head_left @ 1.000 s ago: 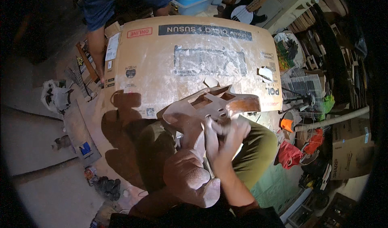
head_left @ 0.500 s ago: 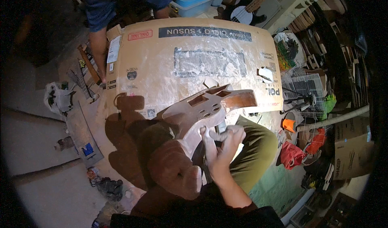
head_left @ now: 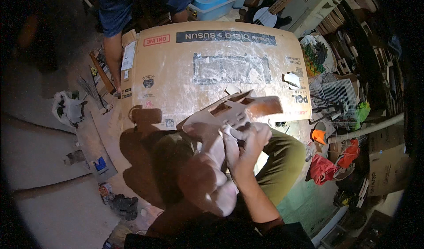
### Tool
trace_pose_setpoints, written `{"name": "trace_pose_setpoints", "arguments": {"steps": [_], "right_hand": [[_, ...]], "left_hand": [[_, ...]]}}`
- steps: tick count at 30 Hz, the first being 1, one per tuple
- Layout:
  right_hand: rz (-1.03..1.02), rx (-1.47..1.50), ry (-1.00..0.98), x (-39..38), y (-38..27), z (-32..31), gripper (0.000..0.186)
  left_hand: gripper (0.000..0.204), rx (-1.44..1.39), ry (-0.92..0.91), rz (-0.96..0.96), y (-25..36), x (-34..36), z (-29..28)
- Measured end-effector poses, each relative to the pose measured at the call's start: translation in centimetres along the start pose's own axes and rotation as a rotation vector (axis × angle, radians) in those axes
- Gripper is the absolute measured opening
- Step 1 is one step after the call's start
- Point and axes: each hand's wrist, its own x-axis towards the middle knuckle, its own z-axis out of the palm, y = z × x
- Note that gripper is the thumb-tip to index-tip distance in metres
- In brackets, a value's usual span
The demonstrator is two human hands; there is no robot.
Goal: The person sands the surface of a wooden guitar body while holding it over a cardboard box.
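The grip of the right hand (head_left: pixel 250 144) looks partly curled: thumb at the near edge of the wooden guitar body (head_left: pixel 198 122), fingers bent in and blurred, so I cannot tell whether anything is pinched between them. The left hand's grip I cannot tell either; a dusty rounded form (head_left: pixel 198 174) on the near side of the guitar body may or may not be that hand. The guitar body itself lies tilted over the lap, its neck stub (head_left: pixel 268 107) pointing right, with an olive trouser leg (head_left: pixel 283 164) to its near right and a scuffed cardboard sheet (head_left: pixel 168 72) beyond it.

To work this curved edge well, I would use light, even pressure, follow the contour, and ease off wherever it turns sharply. The cavities (head_left: pixel 220 110) in the guitar body's top have corners a careless finger could catch. Bracing the piece against the leg should help, since at this tilt it could rock.
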Motion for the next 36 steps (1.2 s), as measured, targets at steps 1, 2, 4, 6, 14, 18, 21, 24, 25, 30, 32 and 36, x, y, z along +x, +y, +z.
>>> {"name": "trace_pose_setpoints", "arguments": {"steps": [1, 2, 4, 6, 14, 18, 21, 24, 25, 30, 32, 36], "right_hand": [[0.045, -0.012, -0.044, -0.6, 0.5, 0.1, 0.027], [0.053, 0.009, -0.039, -2.2, 1.5, -0.1, 0.026], [0.040, 0.076, 0.004, -5.0, 3.7, -1.4, 0.024], [0.141, 0.219, 0.008, -6.0, 4.5, -2.6, 0.019], [-0.001, 0.114, -0.676, -5.1, 1.6, -5.2, 0.059], [-0.059, 0.041, -0.574, -4.0, 2.9, -3.7, 0.070], [-0.081, 0.252, -0.593, -6.0, 3.3, -3.6, 0.076], [-0.166, 0.430, -0.680, -6.0, 5.6, -4.7, 0.067], [-0.162, 0.453, -0.779, -5.0, 6.6, -5.6, 0.063], [0.001, 0.490, -0.589, -6.3, 12.6, -3.8, 0.031], [0.072, 0.420, -0.525, -7.5, 13.4, -3.1, 0.028], [0.116, 0.492, -0.468, -7.8, 13.8, -3.4, 0.029]], "left_hand": [[0.021, -0.013, 0.082, -0.082, 0.4, 0.0, 0.5], [0.021, -0.035, 0.153, -0.169, 0.6, 0.1, 0.6], [0.022, -0.113, 0.258, -0.304, 1.2, 1.4, 0.7], [0.024, -0.170, 0.299, -0.368, 1.5, 2.0, 0.5], [0.032, -0.296, 0.257, -0.452, 2.7, -1.8, 1.9], [0.023, 0.150, 0.223, -0.207, 2.5, -2.7, 2.1], [0.018, 0.146, 0.337, -0.296, 1.5, -3.3, 1.9], [0.019, 0.101, 0.305, -0.248, 0.1, -3.7, 0.5], [0.018, -0.031, 0.330, -0.309, 1.1, -2.4, 1.1], [0.008, 0.247, 0.557, -0.196, -1.6, 0.8, 3.2], [0.011, -0.027, 0.781, -0.283, -2.9, 2.0, 3.8], [0.039, 0.348, 0.824, -0.316, -3.9, 3.5, 5.9]]}}
